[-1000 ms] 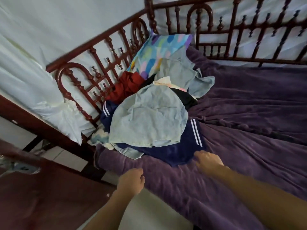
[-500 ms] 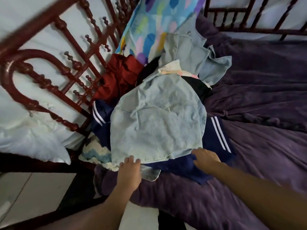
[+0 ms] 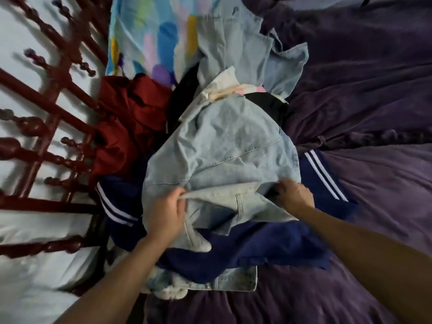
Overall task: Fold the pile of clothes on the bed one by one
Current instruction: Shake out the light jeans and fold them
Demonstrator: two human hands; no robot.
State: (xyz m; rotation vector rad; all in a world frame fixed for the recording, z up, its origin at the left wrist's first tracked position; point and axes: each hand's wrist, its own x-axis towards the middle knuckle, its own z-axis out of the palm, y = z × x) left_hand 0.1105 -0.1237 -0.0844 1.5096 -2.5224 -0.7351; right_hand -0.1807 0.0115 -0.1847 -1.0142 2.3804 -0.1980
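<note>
1. The left hand (image 3: 163, 213), in the lower middle of the frame, is closed on the near hem of the pale denim garment (image 3: 224, 148). Its fingers and thumb pinch a fold of the cloth and lift it a little off the pile.
2. The right hand (image 3: 295, 198), just right of centre, has its fingers curled into the same hem at the garment's lower right corner, so both hands grip one piece. A stretch of hem with a belt loop runs taut between them.
3. The denim garment lies on top of the pile of clothes, in the middle of the frame, with its far end reaching toward the top.
4. Under it is a navy garment (image 3: 257, 249) with white stripes on either side. Its near edge hangs toward the bottom of the frame over another scrap of denim (image 3: 236, 279).
5. Left of centre a red garment (image 3: 126, 118) is bunched against the bed railing (image 3: 46, 108).
6. Above the held piece sit a black garment (image 3: 268, 104), a white and pink piece (image 3: 229, 87) and a second pale blue garment (image 3: 233, 43).
7. A bright multicoloured pillow (image 3: 149, 36) leans at the top left of the pile.
8. The dark red turned railing closes the left side, with white cloth (image 3: 35, 277) behind it.
9. Right of the pile, the purple blanket (image 3: 362, 171) runs in creases to the frame's right edge.
</note>
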